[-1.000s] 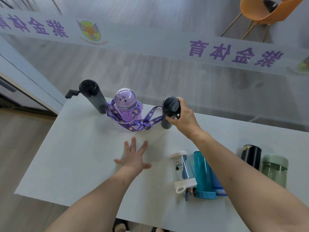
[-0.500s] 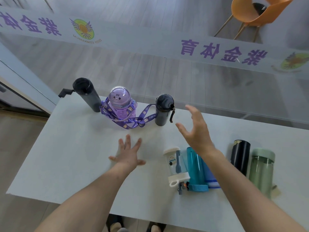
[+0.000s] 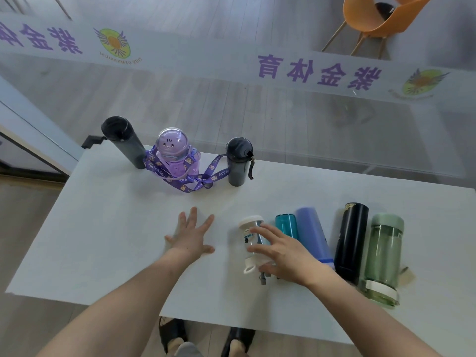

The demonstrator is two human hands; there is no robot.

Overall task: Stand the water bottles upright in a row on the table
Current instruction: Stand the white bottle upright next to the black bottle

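Right hand (image 3: 283, 251) now on clear bottle (image 3: 251, 235)

You are looking down at a white table (image 3: 108, 243). Your left hand (image 3: 192, 237) is lying flat on it, fingers spread. Your right hand (image 3: 279, 249) is resting over a clear white-capped bottle (image 3: 251, 239) lying on its side; whether it is gripping is unclear. Beside it a teal bottle (image 3: 284, 225), a blue bottle (image 3: 313, 233), a black bottle (image 3: 351, 240) and a green bottle (image 3: 383, 258) are lying flat. Along the far edge a tall dark bottle (image 3: 125, 140), a purple bottle (image 3: 173, 155) with a lanyard and a short dark bottle (image 3: 238, 161) are standing upright.
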